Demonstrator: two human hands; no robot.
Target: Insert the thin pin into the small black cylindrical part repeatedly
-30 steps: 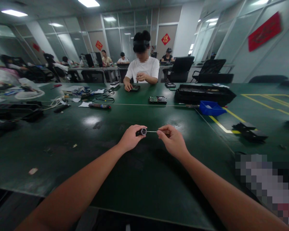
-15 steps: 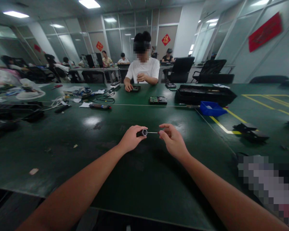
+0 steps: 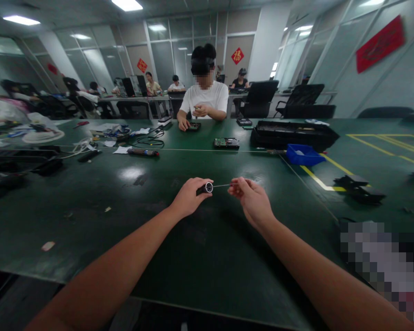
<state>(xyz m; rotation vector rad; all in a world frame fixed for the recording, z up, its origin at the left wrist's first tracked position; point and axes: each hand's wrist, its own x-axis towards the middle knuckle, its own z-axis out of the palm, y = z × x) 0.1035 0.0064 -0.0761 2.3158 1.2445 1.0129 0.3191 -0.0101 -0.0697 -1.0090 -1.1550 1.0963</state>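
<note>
My left hand (image 3: 190, 196) is closed around a short black cylinder (image 3: 203, 188) whose round end shows a bright silver ring. The ring faces me and to the right. Out to the right of it runs a thin metal rod (image 3: 221, 185), tilted slightly upward. My right hand (image 3: 252, 198) pinches the rod's right end between thumb and fingers. Whether the rod enters the cylinder or only touches its rim I cannot tell. Both hands are just above the green table (image 3: 193, 257), near its middle.
Ahead lie a hard drive (image 3: 226, 143), a blue bin (image 3: 304, 155), a long black tray (image 3: 293, 134) and a cylindrical tool (image 3: 143, 152). Black parts (image 3: 359, 189) sit to the right. A person (image 3: 207, 99) works across the table. Cables (image 3: 152, 137) lie on the left.
My right hand has turned and shifted slightly right, with its fingers closed more tightly. The rod has gone from nearly level to tilted. My left hand and the cylinder have barely moved.
</note>
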